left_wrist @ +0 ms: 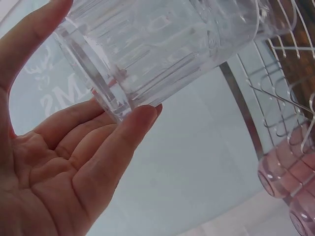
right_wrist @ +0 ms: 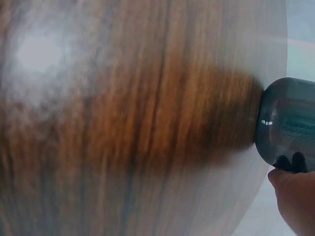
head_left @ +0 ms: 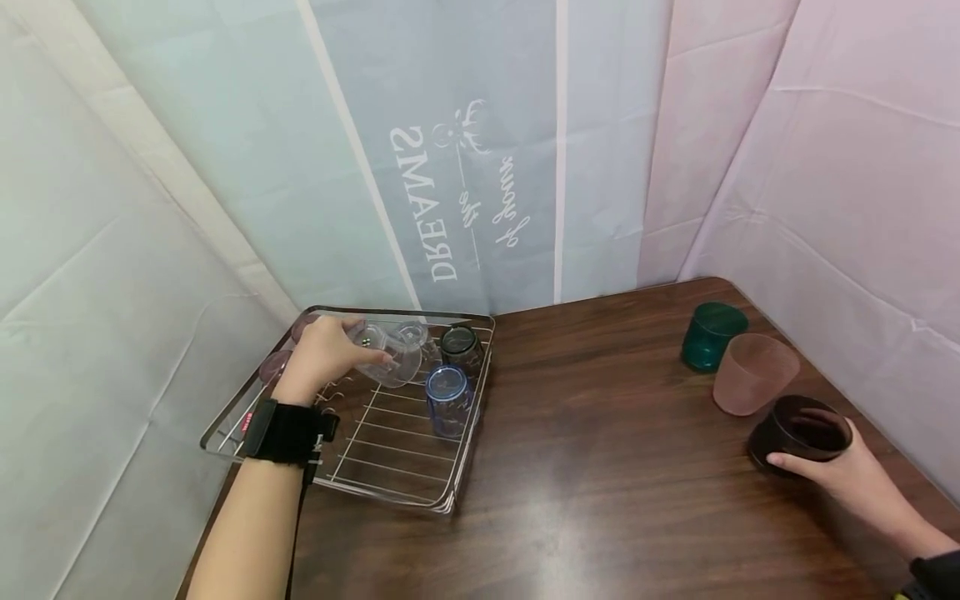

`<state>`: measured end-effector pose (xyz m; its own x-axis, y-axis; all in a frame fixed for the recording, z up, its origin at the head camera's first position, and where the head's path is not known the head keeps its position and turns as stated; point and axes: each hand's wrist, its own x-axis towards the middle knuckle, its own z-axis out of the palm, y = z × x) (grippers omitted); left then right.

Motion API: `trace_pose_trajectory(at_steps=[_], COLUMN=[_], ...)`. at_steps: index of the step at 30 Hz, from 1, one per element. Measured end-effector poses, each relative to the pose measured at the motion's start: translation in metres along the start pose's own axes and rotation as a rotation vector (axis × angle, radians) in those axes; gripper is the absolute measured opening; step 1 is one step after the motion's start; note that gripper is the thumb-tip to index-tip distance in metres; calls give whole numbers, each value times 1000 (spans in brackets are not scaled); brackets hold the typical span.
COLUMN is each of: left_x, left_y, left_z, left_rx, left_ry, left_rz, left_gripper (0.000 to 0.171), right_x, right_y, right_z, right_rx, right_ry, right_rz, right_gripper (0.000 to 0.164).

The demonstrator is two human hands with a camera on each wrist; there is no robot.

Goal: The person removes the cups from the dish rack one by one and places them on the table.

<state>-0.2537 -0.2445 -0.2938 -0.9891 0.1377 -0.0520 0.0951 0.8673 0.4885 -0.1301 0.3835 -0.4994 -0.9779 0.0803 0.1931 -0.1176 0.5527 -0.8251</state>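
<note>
My left hand (head_left: 321, 354) pinches a clear ribbed glass (left_wrist: 147, 49) by its base end between thumb and fingers. That glass is tilted over the wire rack (head_left: 405, 494), close to another clear glass (head_left: 412, 335). Upside down at the rack's right side are a dark glass (head_left: 461, 343) and a blue glass (head_left: 448, 402). At the far right, my right hand (head_left: 862, 479) grips a dark cup (head_left: 772, 433), mouth up, thumb on the near side. Whether its base touches the table cannot be told. Beside it stand a pink cup (head_left: 752, 379) and a green cup (head_left: 707, 340).
Pink glasses (left_wrist: 280, 167) lie along the rack's left side, partly behind my left wrist in the head view. The brown wooden table (head_left: 592, 417) stretches between rack and cups. Printed fabric walls (head_left: 480, 67) close off the back and both sides.
</note>
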Motion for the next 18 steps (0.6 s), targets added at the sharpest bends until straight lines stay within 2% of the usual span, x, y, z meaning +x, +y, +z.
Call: trace_pose_trajectory(at_steps=[7, 12, 15, 18], left_x=[-1, -2, -2, -1], left_y=[8, 11, 12, 14], left_z=[2, 4, 6, 8], left_rx=[-52, -52, -49, -59], left_ry=[8, 15, 28, 39], left_rz=[19, 28, 46, 59], left_gripper=[87, 85, 84, 83], right_x=[-3, -16, -23, -22], right_y=[1, 5, 13, 20], right_z=[-3, -11, -22, -36], right_rx=[73, 123, 218, 415], right_ry=[-10, 0, 65, 154], right_rz=[-74, -53, -82, -167], right_gripper=[69, 84, 89, 90])
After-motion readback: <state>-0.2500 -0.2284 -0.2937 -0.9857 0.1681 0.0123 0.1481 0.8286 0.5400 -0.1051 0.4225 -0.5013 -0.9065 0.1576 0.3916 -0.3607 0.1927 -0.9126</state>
